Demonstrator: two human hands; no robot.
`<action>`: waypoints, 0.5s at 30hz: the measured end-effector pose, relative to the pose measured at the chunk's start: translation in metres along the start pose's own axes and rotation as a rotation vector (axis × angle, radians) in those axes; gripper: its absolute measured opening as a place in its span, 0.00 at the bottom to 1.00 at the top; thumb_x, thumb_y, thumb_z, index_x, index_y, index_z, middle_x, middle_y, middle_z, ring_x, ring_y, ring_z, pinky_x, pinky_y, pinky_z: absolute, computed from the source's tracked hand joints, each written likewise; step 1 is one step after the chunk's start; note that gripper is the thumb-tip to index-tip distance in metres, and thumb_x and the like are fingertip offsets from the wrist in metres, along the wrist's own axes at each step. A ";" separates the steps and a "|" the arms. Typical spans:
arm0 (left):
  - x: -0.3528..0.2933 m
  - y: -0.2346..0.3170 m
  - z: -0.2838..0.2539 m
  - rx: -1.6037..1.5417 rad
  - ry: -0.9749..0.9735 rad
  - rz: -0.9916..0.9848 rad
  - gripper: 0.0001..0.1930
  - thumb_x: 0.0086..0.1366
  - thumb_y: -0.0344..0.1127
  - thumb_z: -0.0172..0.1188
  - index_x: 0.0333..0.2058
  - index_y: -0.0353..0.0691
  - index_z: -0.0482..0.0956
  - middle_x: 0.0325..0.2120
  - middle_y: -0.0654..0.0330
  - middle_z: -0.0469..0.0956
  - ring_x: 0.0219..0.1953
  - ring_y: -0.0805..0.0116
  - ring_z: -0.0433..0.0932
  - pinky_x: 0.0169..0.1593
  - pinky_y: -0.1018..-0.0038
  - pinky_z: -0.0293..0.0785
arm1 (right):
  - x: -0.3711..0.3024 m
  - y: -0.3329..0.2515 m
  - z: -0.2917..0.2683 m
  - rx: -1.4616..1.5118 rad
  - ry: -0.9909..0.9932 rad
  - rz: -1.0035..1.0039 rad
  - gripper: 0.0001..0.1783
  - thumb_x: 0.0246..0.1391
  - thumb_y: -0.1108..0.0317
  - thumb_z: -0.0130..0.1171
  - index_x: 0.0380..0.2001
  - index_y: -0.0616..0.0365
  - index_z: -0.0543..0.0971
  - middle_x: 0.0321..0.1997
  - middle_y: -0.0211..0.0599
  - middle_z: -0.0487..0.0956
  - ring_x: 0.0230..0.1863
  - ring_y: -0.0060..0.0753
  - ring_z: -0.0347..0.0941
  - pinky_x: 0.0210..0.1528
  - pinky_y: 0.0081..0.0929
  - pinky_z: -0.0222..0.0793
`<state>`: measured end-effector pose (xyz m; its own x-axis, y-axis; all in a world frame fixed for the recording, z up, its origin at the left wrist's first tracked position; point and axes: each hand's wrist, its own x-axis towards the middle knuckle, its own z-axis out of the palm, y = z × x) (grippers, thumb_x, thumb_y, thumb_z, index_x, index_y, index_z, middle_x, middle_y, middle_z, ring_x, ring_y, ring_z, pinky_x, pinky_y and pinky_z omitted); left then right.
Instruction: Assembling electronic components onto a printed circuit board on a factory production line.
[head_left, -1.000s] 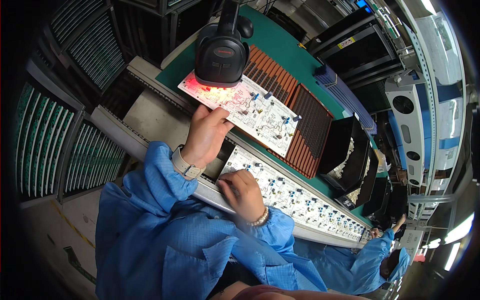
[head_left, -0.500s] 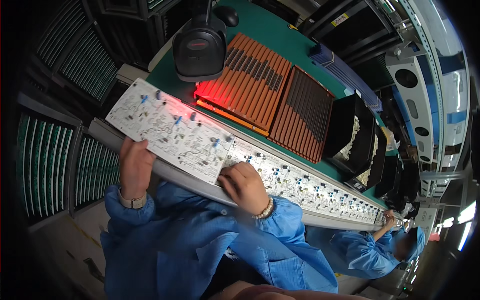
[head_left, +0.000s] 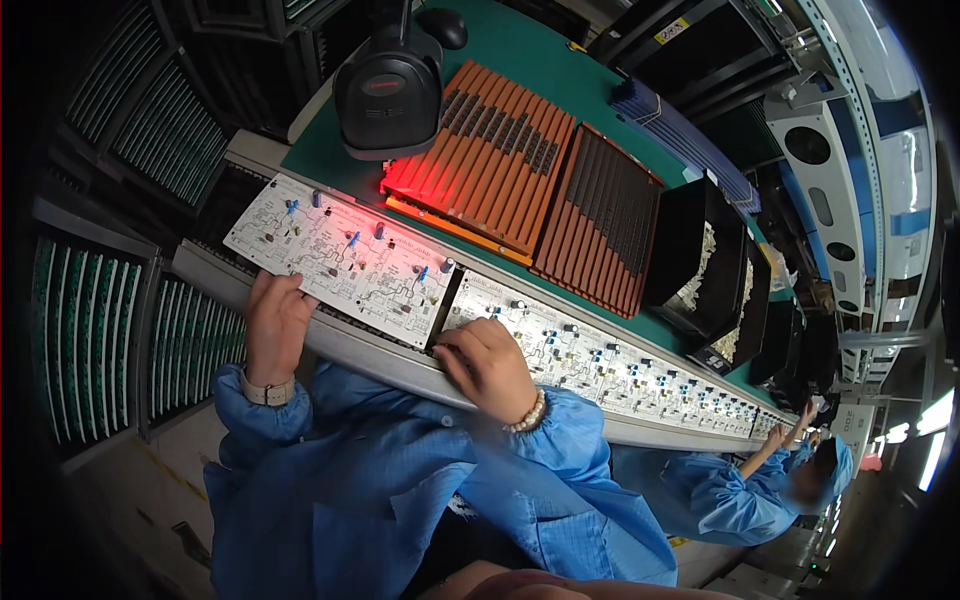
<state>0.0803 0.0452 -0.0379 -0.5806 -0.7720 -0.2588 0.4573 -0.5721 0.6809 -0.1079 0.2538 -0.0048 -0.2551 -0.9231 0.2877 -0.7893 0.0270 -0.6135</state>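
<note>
A white printed circuit board with blue and dark upright components lies along the conveyor rails at the left. My left hand is closed at its near edge, fingers and thumb against the rim. A narrow dark gap separates it from a second white circuit board on the right. By that gap, at the second board's near left corner, is my right hand, its fingers curled down and closed. Whatever the right fingertips grip is hidden beneath them.
Beyond the conveyor rail, a black scanner casts red light over the board. Orange-brown slotted trays and black bins of small pale parts stand on the green table. Circuit-board racks flank the left; a co-worker is at far right.
The left board has come down from a raised, tilted position onto the rails, and a gap now shows beside the second board. Both my hands stay nearly in place. The co-worker's hands have lifted.
</note>
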 end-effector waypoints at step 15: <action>-0.016 -0.001 0.011 0.028 -0.039 -0.044 0.26 0.66 0.21 0.47 0.63 0.33 0.60 0.61 0.51 0.67 0.64 0.57 0.66 0.67 0.59 0.61 | 0.003 -0.003 -0.005 -0.003 -0.002 -0.037 0.10 0.49 0.66 0.68 0.30 0.58 0.78 0.28 0.38 0.75 0.32 0.43 0.71 0.37 0.34 0.67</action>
<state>0.0819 0.0612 -0.0268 -0.6261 -0.7343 -0.2624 0.4116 -0.5970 0.6886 -0.1096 0.2526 0.0016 -0.2251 -0.9241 0.3087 -0.7997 -0.0057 -0.6004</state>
